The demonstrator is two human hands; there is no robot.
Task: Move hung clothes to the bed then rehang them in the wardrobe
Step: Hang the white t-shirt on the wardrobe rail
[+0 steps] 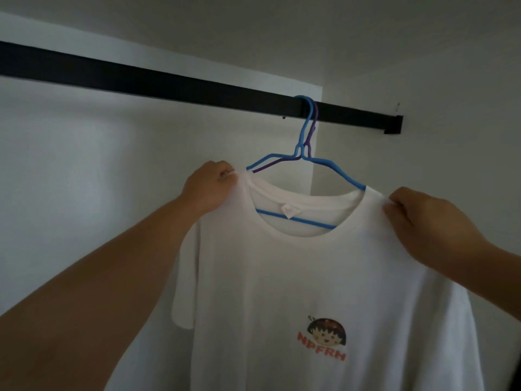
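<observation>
A white T-shirt (296, 277) with a small cartoon print on the chest hangs on a blue hanger (332, 173). A purple hanger (270, 165) hangs right behind it. Both hooks sit over the black wardrobe rail (169, 80) near its right end. My left hand (210, 184) pinches the shirt's left shoulder beside the collar. My right hand (428, 221) pinches the right shoulder. What the purple hanger carries is hidden behind the shirt.
The rail runs from upper left to a bracket (393, 125) on the right wall. White back panel (84, 165) lies behind the shirt. No other clothes hang on the visible rail to the left.
</observation>
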